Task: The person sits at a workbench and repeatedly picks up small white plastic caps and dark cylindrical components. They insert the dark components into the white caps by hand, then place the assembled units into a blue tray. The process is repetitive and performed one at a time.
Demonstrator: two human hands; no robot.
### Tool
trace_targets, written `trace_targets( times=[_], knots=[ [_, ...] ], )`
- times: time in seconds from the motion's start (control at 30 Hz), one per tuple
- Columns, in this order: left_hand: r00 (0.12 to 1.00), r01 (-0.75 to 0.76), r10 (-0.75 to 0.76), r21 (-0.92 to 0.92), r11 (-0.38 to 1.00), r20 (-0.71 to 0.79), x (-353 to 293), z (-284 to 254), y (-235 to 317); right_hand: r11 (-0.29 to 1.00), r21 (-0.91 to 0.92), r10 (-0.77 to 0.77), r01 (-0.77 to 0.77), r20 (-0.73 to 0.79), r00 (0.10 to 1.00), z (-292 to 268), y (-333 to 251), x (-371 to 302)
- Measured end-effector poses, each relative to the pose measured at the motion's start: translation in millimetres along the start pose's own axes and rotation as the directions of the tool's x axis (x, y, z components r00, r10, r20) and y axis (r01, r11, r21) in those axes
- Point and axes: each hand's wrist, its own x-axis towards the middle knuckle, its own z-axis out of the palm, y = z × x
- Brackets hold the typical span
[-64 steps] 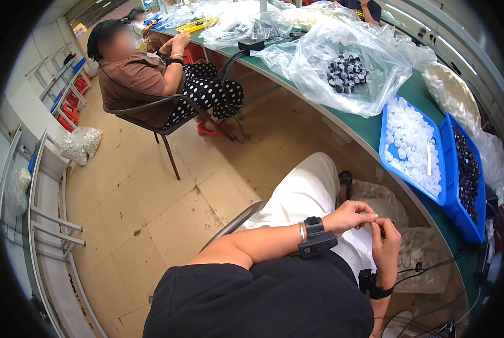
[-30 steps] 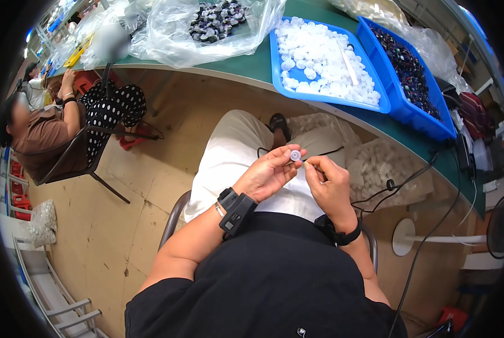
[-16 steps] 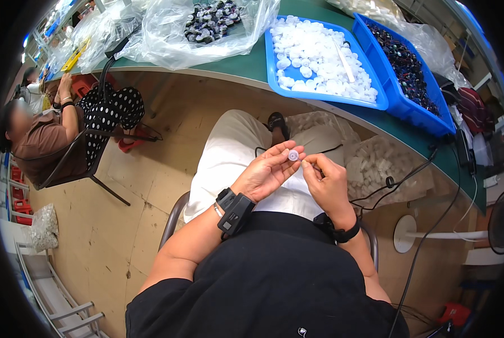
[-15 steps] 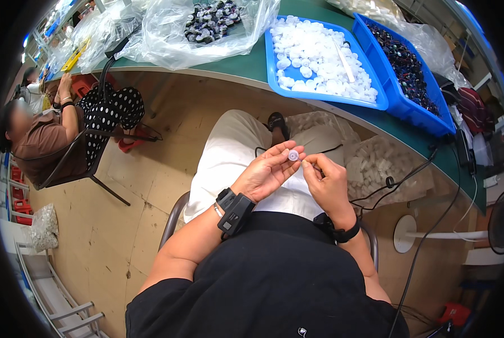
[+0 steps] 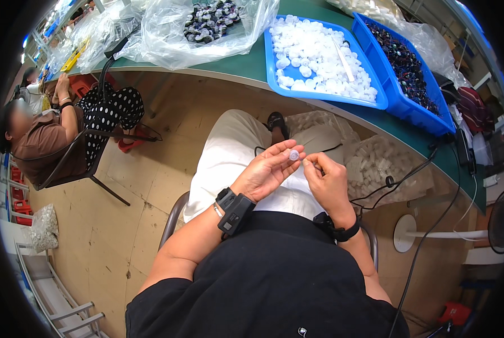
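Note:
Over my lap, my left hand [image 5: 269,172] is turned palm up and holds a small round translucent white cap [image 5: 294,155] between thumb and fingers. Close beside it, my right hand [image 5: 325,176] has thumb and index finger pinched together near the cap's right side. Whatever lies in that pinch is too small to make out. Beyond my knees, a blue tray [image 5: 328,102] on the green table holds many similar white caps [image 5: 305,50], with a thin white stick [image 5: 343,63] lying across them.
Right of the tray stands a deeper blue bin [image 5: 401,93] of dark wired parts. A clear plastic bag [image 5: 161,39] holds black-and-white round parts. Below the table edge lie bags of white pieces [image 5: 376,169] and black cables [image 5: 384,188]. A seated co-worker [image 5: 49,135] is at left; a fan [image 5: 500,222] at right.
Almost nothing differs. The cap in my left hand has tilted or shifted very slightly, and my right pinch stays beside it.

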Motion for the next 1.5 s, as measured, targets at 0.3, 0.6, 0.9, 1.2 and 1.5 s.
trace_targets(
  times=[0.3,0.6,0.9,1.2,1.5],
  knots=[
    [0.999,0.035,-0.035,-0.010,0.999,0.014,-1.0,-1.3,-2.5,0.999,-0.009,-0.033,0.032,-0.038,0.999,2.2,-0.9,0.4],
    [0.999,0.031,-0.031,-0.041,0.999,0.008,1.7,-6.8,-4.6,0.997,-0.052,-0.060,0.060,-0.012,0.998,1.7,-1.9,0.2],
    [1.000,0.020,-0.020,0.007,1.000,0.020,1.3,-5.2,-5.0,0.996,-0.066,-0.063,0.061,-0.029,0.998,0.8,-4.0,0.4],
    [0.999,0.004,-0.010,0.109,0.994,0.050,-0.5,0.5,-1.5,0.995,-0.064,-0.082,0.080,-0.029,0.996,3.4,-1.6,1.2],
    [0.996,-0.032,0.023,0.107,0.994,0.089,14.4,-18.8,-17.7,0.994,-0.075,0.082,-0.076,0.085,0.993,3.2,8.2,-3.9]
  ],
)
